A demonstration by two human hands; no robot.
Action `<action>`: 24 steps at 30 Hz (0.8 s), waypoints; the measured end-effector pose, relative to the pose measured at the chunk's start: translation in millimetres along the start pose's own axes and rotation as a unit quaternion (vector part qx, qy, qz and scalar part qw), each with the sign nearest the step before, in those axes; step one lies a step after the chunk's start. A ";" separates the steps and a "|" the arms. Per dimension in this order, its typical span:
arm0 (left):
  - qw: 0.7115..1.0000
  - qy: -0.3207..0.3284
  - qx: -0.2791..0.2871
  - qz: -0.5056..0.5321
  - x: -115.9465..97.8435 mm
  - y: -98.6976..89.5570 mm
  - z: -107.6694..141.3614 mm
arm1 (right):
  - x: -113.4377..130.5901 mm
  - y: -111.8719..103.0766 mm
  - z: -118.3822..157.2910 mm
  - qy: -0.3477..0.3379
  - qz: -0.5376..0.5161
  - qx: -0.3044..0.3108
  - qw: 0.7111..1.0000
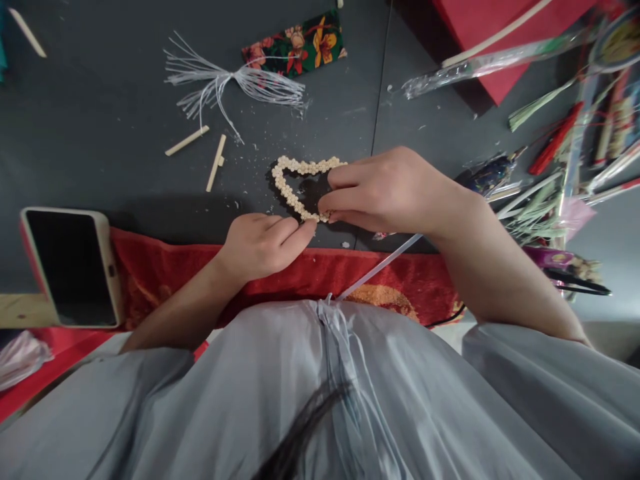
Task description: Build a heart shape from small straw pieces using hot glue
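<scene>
A loop of small cream beads [290, 193] lies on the dark table [125, 127], its left part bent to a corner. My left hand [265, 243] is closed, its fingertips pinching the near lower edge of the loop. From the right, my right hand [377, 190] reaches over the loop's right end with curled fingers gripping the beads. The fingertips of both hands are close together at the lower edge. The right end of the loop is hidden under my right fingers.
Behind lie a bundle of white strings [233, 77] and a floral strip [300, 47]. Two pale sticks [215, 163] are left of the loop. A phone [73, 267] sits at the left on a red cloth [165, 260]. Wrapped items and a red sheet [505, 33] crowd the right.
</scene>
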State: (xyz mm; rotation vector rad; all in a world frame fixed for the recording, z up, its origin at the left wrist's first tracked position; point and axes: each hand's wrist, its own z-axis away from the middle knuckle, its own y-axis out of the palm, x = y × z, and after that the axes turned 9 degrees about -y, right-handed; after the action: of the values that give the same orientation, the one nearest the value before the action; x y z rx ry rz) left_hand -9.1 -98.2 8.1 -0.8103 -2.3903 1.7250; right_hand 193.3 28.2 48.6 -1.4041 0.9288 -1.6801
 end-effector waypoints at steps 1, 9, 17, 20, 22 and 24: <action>1.000 -0.002 0.005 0.006 0.2 0.2 0.3 | 0.3 -0.8 -0.6 0.001 -0.007 0.001 1.000; 1.000 0.018 -0.015 -0.015 1.1 0.6 -1.1 | 1.8 -3.5 -3.8 0.003 -0.025 0.006 1.000; 0.998 0.026 -0.045 -0.026 0.4 0.2 -1.9 | 1.7 -7.2 -4.9 -0.007 -0.012 0.023 1.000; 1.000 0.001 0.009 0.001 1.3 0.7 -1.1 | 1.5 -7.8 -5.3 -0.002 -0.039 0.016 0.999; 0.999 -0.010 0.028 0.019 1.4 1.0 -0.6 | 1.1 -7.8 -5.5 0.000 -0.049 0.013 0.999; 0.999 -0.021 0.039 0.019 0.9 1.3 -0.1 | 0.8 -8.0 -5.6 0.003 -0.048 0.016 0.999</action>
State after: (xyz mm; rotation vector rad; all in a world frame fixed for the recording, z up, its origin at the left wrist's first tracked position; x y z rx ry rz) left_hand -9.4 -97.5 6.8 -0.8211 -2.3318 1.8550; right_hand 187.0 31.6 55.3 -1.4427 0.8452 -1.7623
